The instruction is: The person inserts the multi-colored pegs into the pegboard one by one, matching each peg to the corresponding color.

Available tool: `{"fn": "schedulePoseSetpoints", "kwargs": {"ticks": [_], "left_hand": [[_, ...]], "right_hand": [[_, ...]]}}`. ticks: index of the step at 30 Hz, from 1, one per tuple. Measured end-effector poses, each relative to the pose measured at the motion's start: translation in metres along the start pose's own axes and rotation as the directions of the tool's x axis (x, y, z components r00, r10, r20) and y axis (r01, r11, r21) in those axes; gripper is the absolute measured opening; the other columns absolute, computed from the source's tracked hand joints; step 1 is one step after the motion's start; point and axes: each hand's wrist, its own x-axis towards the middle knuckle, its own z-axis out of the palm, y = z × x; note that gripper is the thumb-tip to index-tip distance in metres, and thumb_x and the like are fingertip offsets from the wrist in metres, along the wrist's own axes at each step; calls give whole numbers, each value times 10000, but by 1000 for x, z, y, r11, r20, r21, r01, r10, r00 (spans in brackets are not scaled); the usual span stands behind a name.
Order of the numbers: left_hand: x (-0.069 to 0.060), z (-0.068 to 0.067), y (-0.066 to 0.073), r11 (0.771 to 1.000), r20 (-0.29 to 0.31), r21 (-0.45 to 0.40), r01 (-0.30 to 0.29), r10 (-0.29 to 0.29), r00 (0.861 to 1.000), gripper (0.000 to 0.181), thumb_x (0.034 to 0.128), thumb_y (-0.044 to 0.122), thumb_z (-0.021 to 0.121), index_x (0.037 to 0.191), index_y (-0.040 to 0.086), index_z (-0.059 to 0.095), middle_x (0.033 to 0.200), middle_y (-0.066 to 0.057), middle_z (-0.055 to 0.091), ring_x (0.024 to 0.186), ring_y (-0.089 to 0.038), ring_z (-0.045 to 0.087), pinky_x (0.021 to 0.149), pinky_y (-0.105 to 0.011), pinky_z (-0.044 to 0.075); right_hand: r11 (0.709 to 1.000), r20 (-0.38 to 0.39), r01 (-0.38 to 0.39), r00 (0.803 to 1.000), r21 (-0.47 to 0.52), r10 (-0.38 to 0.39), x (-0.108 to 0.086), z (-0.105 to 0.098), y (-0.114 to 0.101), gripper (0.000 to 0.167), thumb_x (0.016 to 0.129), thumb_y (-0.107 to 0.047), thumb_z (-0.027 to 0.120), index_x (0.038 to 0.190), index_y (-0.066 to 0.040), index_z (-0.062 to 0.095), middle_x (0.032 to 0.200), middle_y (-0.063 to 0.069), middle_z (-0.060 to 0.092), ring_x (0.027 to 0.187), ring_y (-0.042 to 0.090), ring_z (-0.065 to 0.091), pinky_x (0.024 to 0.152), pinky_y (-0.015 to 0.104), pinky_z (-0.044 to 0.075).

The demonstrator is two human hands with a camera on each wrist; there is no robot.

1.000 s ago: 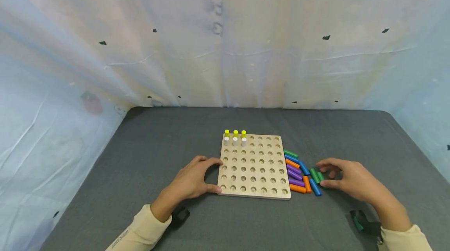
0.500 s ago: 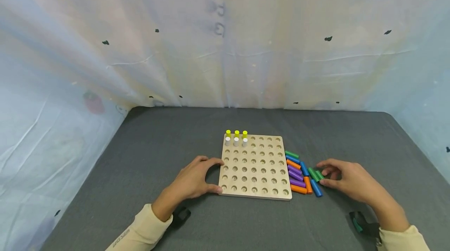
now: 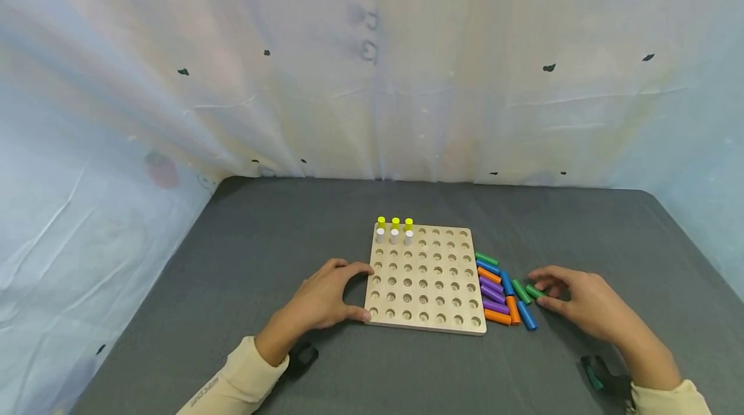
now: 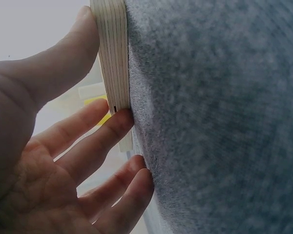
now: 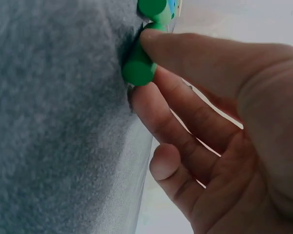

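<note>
A square wooden pegboard (image 3: 430,263) with rows of round holes lies on the dark grey table. Yellow pegs (image 3: 395,222) and white pegs (image 3: 394,236) stand upright in its far left corner. My left hand (image 3: 322,295) rests its thumb and fingertips against the board's left edge, fingers spread. On the table to the right, my right hand (image 3: 584,302) pinches a green peg (image 3: 535,292) between thumb and fingers; the right wrist view shows the thumb on the side of this green peg (image 5: 139,68). The peg lies low, close to the cloth.
Beside the board's right edge lie loose pegs: another green peg (image 3: 522,291), blue pegs (image 3: 527,315), orange pegs (image 3: 498,317) and purple pegs (image 3: 491,293). A pale curtain (image 3: 430,79) hangs behind the table (image 3: 302,221) and along its sides.
The green peg at my right fingertips has turned and come slightly away from the neighbouring green peg. My left hand stays at the board's edge. The head view has shifted slightly.
</note>
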Motion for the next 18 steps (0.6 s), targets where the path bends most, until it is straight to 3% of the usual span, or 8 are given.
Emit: {"fn": "schedulePoseSetpoints", "kwargs": {"ticks": [6,18], "left_hand": [[0,-1,0,1000,-8,3,-14,14,1000,757,690,453,887,1368,345,567,1419,-109,524,1324,-320,497,975,-656,418],[0,0,-1,1000,-12,9,-11,11,1000,749,695,462,881,1366,352,566,1430,-110,521,1340,-306,482,971,-648,425]], "right_hand": [[1000,7,-9,1000,-1,9,2,1,-2,353,867,-200,763,1203,-135,681,1009,-53,719,842,79,591,713,361,488],[1000,-55,16,998,-24,-17,3,6,-7,369,845,-152,781,1201,-134,687,1017,-25,718,828,86,594,688,354,484]]}}
